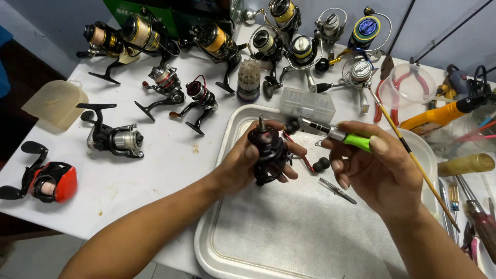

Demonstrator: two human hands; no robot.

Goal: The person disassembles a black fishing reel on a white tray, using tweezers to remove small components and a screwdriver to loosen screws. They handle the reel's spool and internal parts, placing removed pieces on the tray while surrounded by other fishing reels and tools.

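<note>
Slippage is risked: black reel body (268, 152) is gripped in left hand (243, 165) above metal tray (289, 243), green-handled driver (341, 135) is pinched in right hand (380, 173) (loose small parts could be scattered).

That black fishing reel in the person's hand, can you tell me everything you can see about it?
The black fishing reel is small, dark and shiny, like metal or hard plastic. A short silvery shaft sticks up from its top, and a thin reddish arm with round black knobs juts out on its right. The left hand holds it above the metal tray. The right hand points a green-handled tool at it.
</note>
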